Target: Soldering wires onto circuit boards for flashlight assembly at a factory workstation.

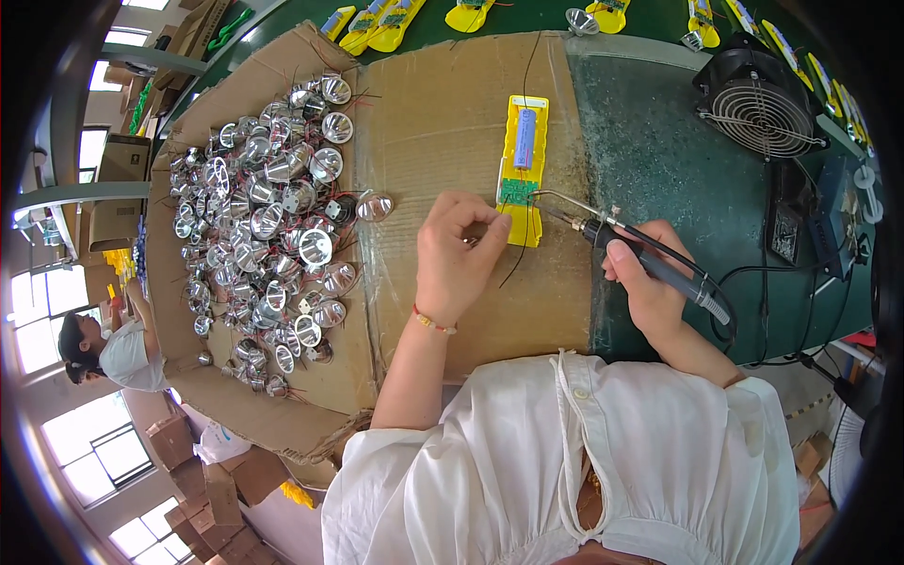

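Observation:
A yellow plastic housing point(529, 232) lies lengthwise on the cardboard, with a purple cylindrical battery point(524, 141) and a small green circuit board point(518, 192) in it. My left hand point(459, 247) is closed, thumb and forefinger pinched at the housing's left edge beside the board; what is between them is too small to make out. My right hand point(653, 287) grips a soldering iron point(659, 267) with a thin curved metal tube attached. The tube's end reaches the board's right edge, and the iron points toward the housing. Thin dark wires extend past both ends of the housing.
A cardboard box point(268, 435) at left holds a heap of shiny reflectors point(266, 222) with wires. A black fan with a wire grille point(761, 115) stands at far right. Several yellow housings point(400, 24) line the far edge. Another person point(127, 353) is at far left.

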Available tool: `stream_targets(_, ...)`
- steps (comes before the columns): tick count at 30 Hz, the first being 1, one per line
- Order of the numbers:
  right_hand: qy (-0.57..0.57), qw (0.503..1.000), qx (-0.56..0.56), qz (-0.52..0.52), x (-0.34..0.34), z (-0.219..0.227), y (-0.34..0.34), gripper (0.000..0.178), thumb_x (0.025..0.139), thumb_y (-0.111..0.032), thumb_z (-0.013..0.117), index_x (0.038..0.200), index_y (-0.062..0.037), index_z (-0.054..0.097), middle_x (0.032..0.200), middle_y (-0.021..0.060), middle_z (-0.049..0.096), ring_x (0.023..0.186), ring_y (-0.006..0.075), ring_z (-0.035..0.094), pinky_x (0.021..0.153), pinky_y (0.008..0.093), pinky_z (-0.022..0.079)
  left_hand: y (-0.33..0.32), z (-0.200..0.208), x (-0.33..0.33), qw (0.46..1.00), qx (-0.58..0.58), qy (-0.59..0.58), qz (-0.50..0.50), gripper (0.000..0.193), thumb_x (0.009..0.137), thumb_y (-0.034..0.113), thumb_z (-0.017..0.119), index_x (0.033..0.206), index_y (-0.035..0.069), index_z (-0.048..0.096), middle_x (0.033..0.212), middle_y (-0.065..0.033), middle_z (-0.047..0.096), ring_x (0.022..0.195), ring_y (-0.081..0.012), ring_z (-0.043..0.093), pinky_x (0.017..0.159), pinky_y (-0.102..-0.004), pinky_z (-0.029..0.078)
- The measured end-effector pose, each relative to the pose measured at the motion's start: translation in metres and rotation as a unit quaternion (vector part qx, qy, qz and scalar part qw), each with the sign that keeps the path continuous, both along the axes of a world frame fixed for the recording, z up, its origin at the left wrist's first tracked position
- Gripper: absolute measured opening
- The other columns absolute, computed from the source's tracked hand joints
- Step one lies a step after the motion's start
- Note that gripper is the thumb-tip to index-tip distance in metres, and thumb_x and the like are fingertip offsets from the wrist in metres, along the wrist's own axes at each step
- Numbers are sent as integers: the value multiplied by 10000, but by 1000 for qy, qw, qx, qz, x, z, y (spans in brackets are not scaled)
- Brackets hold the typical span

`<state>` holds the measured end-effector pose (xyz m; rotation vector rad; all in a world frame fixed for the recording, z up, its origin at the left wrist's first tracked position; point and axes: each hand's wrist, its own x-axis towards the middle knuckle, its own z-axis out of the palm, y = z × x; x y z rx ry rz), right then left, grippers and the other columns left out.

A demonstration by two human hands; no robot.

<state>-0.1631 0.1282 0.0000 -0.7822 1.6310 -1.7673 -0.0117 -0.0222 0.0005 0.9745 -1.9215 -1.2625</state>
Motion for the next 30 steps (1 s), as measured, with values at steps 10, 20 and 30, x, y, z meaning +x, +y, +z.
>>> stream_targets(10,41,998,17,40,-1,-1,-1,129,822,-79,604,863,3,513,682,78,578,580,102,547,524,227,464,0,3,-8,996,-16,-92,-8,75,721,67,656,735,1,624,794,-97,560,640,-181,553,586,-280,451)
stream_targets(20,-54,998,-9,-28,-10,4,12,140,822,-72,599,882,11,502,680,86,584,587,108,564,533,225,471,0,1,-8,995,-17,-99,0,81,718,80,658,723,6,624,774,-90,559,612,-177,554,573,-275,450)
stream_targets(30,-71,997,5,-41,-21,-9,23,133,838,-103,585,880,-5,507,662,77,576,541,99,536,493,203,435,-1,4,-9,992,-33,-119,15,83,709,79,662,712,6,621,752,-88,548,569,-158,536,546,-267,440)
